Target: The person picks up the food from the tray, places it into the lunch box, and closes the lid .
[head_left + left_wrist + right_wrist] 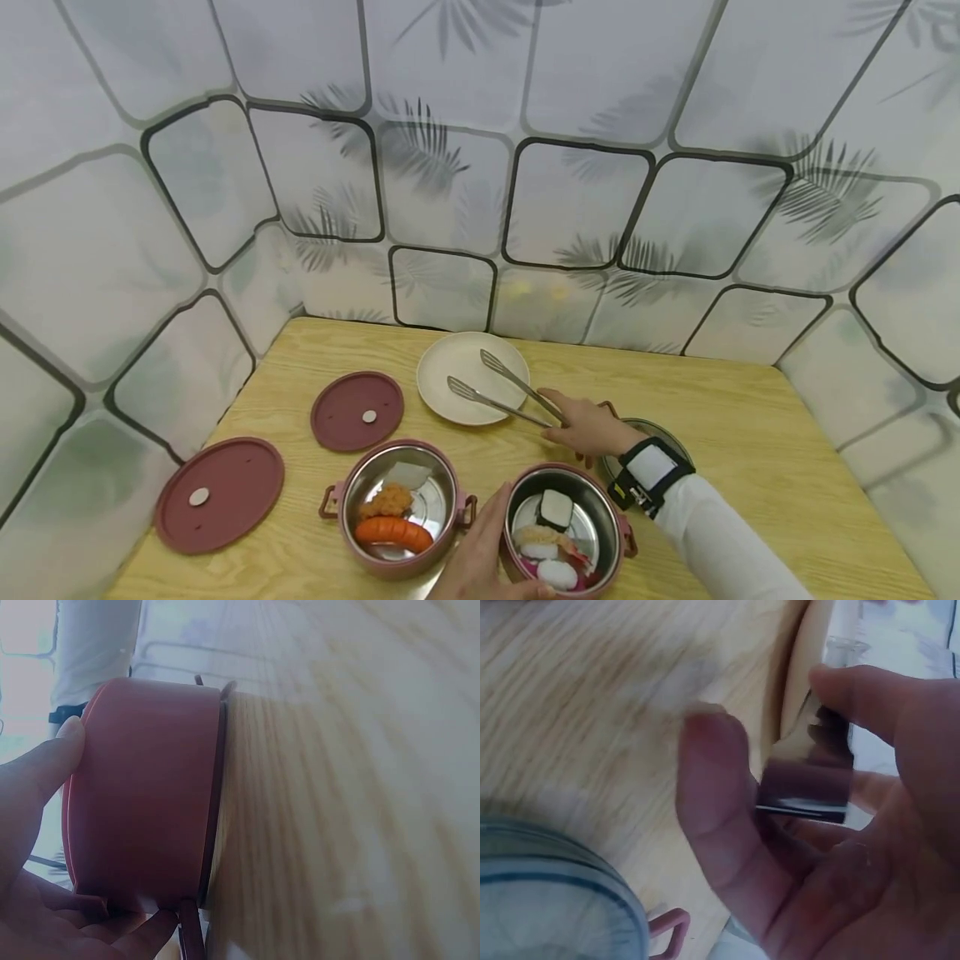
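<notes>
My left hand (480, 557) holds a pink pot (150, 795) near the front, its thumb on the rim and fingers curled beside a handle. Inside are a rice ball (556, 507), a shrimp sushi (542, 536) and white pieces (557, 574). Metal tongs (463, 388) are gripped in my right hand (588, 427), their slotted tips spread over a cream plate (442, 400). Nothing shows between the tips. The right wrist view shows the tongs' end (806, 787) between thumb and fingers.
Left of the held pot, a second pink pot (446, 475) contains a sausage (393, 532), fried chicken (387, 502) and a whitish piece (408, 475). Two maroon lids (345, 425) lie at the left. A glass-topped round vessel (562, 907) is partly under my right wrist.
</notes>
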{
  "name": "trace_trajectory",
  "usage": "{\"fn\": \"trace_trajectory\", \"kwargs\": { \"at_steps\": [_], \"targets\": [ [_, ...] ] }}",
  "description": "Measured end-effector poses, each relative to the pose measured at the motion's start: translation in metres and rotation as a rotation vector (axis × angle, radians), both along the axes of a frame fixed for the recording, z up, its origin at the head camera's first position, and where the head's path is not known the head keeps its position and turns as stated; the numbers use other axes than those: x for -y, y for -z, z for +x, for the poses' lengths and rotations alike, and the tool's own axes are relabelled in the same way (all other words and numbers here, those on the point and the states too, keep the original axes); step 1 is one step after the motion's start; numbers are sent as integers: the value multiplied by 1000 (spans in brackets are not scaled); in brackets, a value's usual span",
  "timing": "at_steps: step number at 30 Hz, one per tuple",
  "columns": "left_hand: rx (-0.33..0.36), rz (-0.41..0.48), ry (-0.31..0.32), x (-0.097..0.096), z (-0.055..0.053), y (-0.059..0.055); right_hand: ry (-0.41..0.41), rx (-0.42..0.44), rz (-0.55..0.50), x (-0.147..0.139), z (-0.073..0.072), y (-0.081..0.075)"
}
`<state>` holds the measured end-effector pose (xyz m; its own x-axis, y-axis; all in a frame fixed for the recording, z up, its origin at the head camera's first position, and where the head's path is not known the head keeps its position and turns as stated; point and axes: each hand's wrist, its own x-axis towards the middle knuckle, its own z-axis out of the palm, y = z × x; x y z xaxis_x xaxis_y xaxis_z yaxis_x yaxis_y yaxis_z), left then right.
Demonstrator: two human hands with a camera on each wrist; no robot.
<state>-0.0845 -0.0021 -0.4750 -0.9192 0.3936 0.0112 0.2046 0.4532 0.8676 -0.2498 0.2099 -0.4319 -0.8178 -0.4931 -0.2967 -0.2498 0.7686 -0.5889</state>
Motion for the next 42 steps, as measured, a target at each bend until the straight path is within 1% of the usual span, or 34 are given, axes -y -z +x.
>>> {"fn": "trace_trajectory", "kwargs": {
  "at_steps": [2, 4, 7, 10, 12, 14, 15, 18, 20, 23, 25, 27, 29, 32, 33, 35, 37, 39, 41, 42],
  "targets": [
    [7, 6, 4, 0, 0, 0, 9, -2, 6, -2, 2, 2],
    [13, 6, 9, -1, 0, 0, 19, -9, 3, -5, 5, 0],
    [32, 1, 11, -1, 0, -1, 23, -25, -23, -13, 11, -8],
    [51, 4, 7, -1, 0, -1, 52, -79, -23, -24, 22, -18],
    [65, 11, 2, 0, 0, -1, 72, -135, -33, -33, 34, -23],
    [65, 17, 3, -1, 0, -1, 106, -169, -66, -43, 51, -26],
    [67, 17, 2, -1, 1, -2, 126, -167, -95, -47, 61, -26],
    [71, 27, -1, -1, 1, -1, 185, -103, -224, -56, 97, -22],
    [58, 31, -1, 0, 1, -1, 255, -44, -301, -59, 121, -16],
    [23, 27, -7, 0, 2, 1, 329, 22, -409, -59, 150, -1],
    [-4, 20, -11, -1, 2, 2, 364, 61, -463, -58, 164, 10],
    [-14, 18, -17, -2, 3, 2, 386, 80, -515, -56, 174, 21],
    [-22, 16, -24, -2, 4, 3, 408, 90, -548, -53, 180, 32],
    [-18, 21, -36, -2, 6, 3, 401, 52, -538, -48, 182, 44],
    [-14, 21, -42, -2, 6, 2, 400, 50, -532, -47, 182, 47],
    [-17, 17, -47, -2, 7, 1, 378, 16, -521, -44, 181, 49],
    [-30, 4, -44, -2, 7, 0, 370, -6, -517, -43, 181, 50],
    [-64, -27, -41, -4, 9, -2, 376, -18, -512, -43, 182, 49],
    [-132, -65, -43, -6, 12, -3, 392, -24, -494, -44, 184, 49],
    [-168, -84, -54, -7, 15, -4, 404, -22, -484, -44, 185, 49]
  ]
}}
